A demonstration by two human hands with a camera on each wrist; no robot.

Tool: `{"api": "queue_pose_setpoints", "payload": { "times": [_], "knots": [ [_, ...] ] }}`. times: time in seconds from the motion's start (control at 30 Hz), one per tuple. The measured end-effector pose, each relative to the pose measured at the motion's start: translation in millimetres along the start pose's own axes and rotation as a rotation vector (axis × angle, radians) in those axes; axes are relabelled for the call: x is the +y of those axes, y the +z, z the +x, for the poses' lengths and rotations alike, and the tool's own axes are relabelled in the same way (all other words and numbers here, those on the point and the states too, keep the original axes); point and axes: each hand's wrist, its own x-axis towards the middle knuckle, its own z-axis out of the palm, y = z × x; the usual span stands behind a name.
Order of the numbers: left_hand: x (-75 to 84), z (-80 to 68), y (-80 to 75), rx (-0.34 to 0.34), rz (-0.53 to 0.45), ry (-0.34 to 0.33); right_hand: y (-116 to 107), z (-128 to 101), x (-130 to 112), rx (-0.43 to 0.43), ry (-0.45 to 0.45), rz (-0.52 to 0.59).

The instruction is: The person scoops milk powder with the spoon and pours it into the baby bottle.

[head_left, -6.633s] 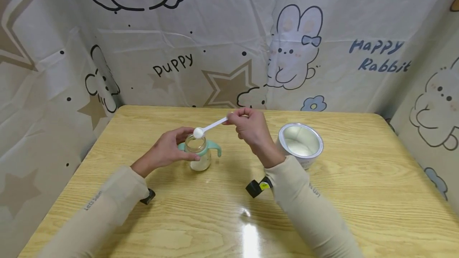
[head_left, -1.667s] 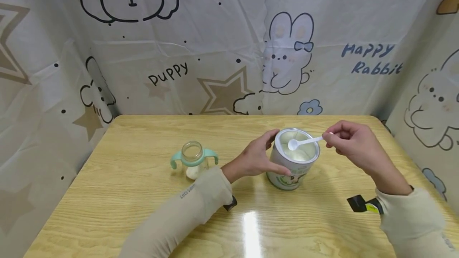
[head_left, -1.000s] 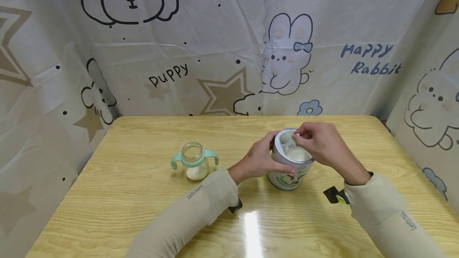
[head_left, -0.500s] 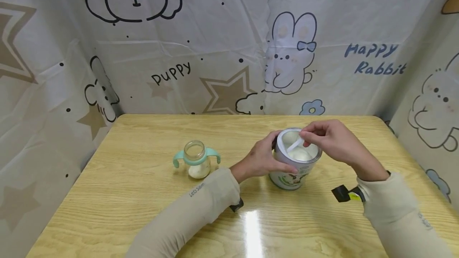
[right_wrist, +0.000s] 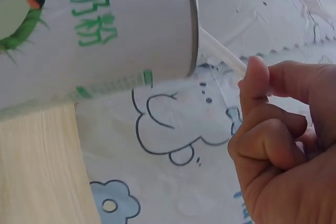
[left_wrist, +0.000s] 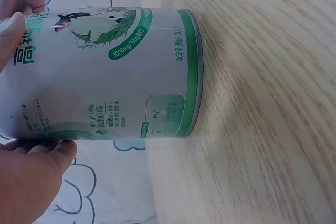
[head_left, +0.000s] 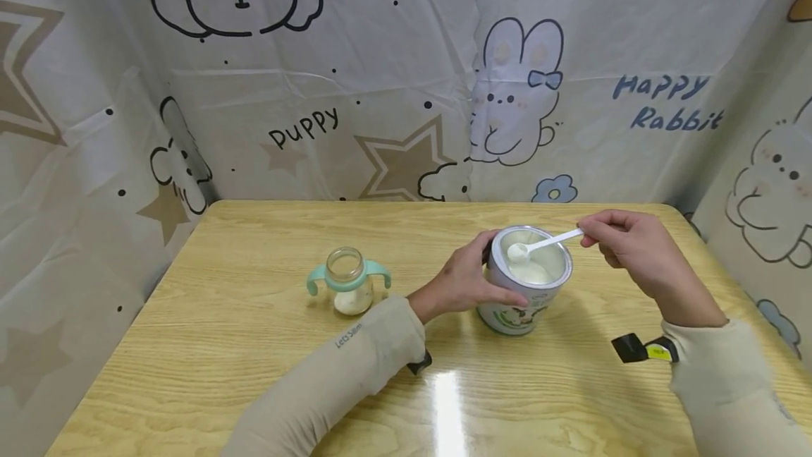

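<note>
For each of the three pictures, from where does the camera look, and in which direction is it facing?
Head: worn on the head, facing forward and down at the table; shows both sleeves, left hand gripping the powder can, right hand pinching the white scoop over the can's mouth, the bottle standing apart.
Left wrist: low beside the can, looking sideways at its label; thumb and fingertips show.
Right wrist: below the can's rim, facing the curtain; curled fingers pinch the scoop handle.
All three views share the can.
</note>
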Motion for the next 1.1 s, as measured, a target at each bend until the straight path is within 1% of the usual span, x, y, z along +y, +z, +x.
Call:
{"api": "queue_pose_setpoints", "payload": {
  "times": [0.07, 0.13, 0.3, 0.5, 0.57, 0.67, 0.77, 0.83, 0.97, 1.1],
  "knots": [
    [0.3, -0.2, -0.1, 0.001, -0.004, 0.000, -5, -1, 6, 0.001, 0.006, 0.082],
    [0.4, -0.2, -0.4, 0.005, -0.006, 0.002, -7, -1, 12, -0.004, 0.017, 0.130],
    [0.8, -0.8, -1.4, 0.016, 0.007, -0.007, -4, 0, 21, -0.014, 0.060, 0.173],
    [1.9, -1.6, -2.1, 0.016, -0.003, -0.013, -1, 0, 23, -0.031, 0.056, 0.357],
    [2.2, -1.6, -2.6, 0.010, 0.002, -0.012, -1, -1, 22, -0.036, 0.055, 0.392],
    [3.9, -1.4, -5.3, -0.005, 0.039, -0.006, -2, -1, 21, -0.038, 0.055, 0.424],
    [7.1, -2.1, -11.2, -0.015, 0.064, -0.016, -4, -1, 19, -0.037, 0.050, 0.452],
    [9.9, -3.0, -16.4, -0.009, 0.074, -0.032, -6, -1, 17, -0.037, 0.044, 0.469],
    [14.6, -7.4, -28.4, 0.003, 0.055, -0.067, -9, -1, 14, -0.042, 0.035, 0.518],
    [17.2, -14.5, -41.1, -0.004, 0.021, -0.090, -11, -1, 10, -0.050, 0.013, 0.575]
  ]
}}
